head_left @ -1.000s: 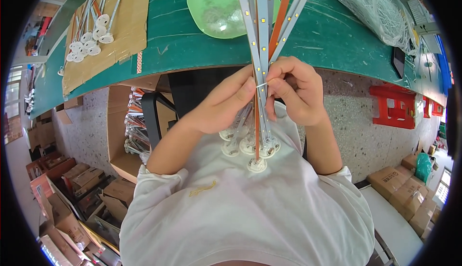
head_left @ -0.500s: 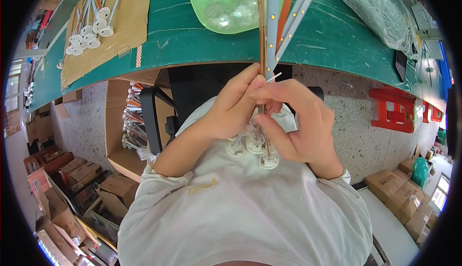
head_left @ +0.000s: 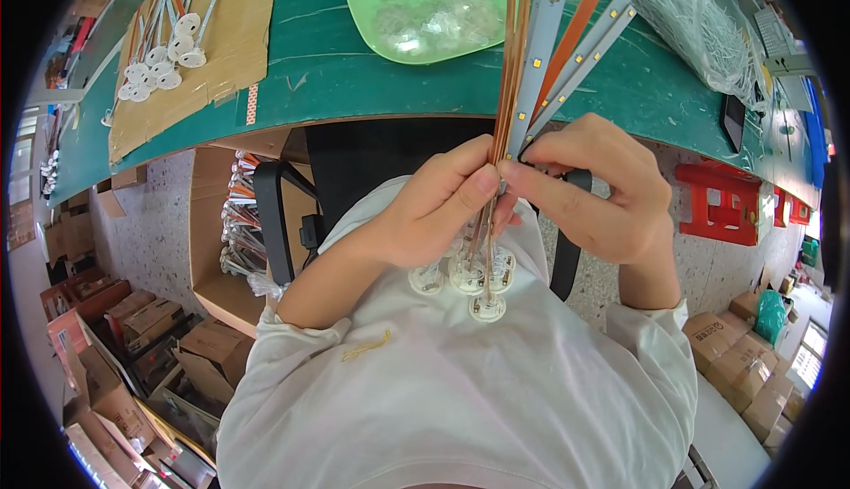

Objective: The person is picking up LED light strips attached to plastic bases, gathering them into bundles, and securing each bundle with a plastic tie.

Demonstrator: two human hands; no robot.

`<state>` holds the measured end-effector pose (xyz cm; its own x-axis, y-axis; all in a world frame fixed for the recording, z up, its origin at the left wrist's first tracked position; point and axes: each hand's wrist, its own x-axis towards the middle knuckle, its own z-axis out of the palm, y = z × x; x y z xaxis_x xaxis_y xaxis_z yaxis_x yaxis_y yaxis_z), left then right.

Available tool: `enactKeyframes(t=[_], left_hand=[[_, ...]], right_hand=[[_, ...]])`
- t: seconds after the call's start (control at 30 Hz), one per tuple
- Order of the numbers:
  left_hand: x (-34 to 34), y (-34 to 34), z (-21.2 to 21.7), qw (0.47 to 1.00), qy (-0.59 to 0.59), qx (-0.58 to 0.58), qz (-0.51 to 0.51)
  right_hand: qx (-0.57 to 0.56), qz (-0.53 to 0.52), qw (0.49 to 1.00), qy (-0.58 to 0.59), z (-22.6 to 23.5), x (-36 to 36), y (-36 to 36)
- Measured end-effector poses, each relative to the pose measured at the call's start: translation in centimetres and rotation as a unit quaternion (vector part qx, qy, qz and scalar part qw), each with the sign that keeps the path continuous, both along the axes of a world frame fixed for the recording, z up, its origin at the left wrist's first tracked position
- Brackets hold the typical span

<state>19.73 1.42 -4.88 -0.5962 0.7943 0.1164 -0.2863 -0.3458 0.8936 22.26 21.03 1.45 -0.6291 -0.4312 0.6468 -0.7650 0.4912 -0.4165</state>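
Note:
My left hand and my right hand meet in front of my chest, both pinching a bundle of long thin light strips. The strips are white and orange with small yellow dots, and they fan upward over the green table. Round white discs hang at the strips' lower ends, just below my hands and against my white shirt. My left thumb and fingers press the strips from the left; my right fingertips touch them from the right.
A light green plastic tray with small clear parts lies on the table ahead. A cardboard sheet at the left carries several finished strips with white discs. A clear plastic bag lies right. Cardboard boxes crowd the floor; a red stool stands right.
The hands have closed together on the bundle and the strips now stand more upright. My right hand has slid from the side to the front of the strips.

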Motion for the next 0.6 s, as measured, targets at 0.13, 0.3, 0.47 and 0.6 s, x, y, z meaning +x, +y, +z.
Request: enactKeyframes(t=[0.13, 0.3, 0.47, 0.6], left_hand=[[-0.1, -0.1, 0.1, 1.0, 0.009, -0.014, -0.023], [0.0, -0.3, 0.6, 0.999, 0.03, 0.0, -0.018], [0.1, -0.3, 0.5, 1.0, -0.013, -0.004, -0.009], [0.5, -0.4, 0.7, 0.999, -0.003, -0.016, 0.036]], right_hand=[[0.087, 0.048, 0.995, 0.017, 2.1, -0.6, 0.9], [0.106, 0.077, 0.991, 0.008, 2.1, -0.8, 0.7], [0.11, 0.011, 0.994, 0.006, 0.9, 0.1, -0.2], [0.207, -0.01, 0.976, -0.06, 1.9, 0.9, -0.8]])
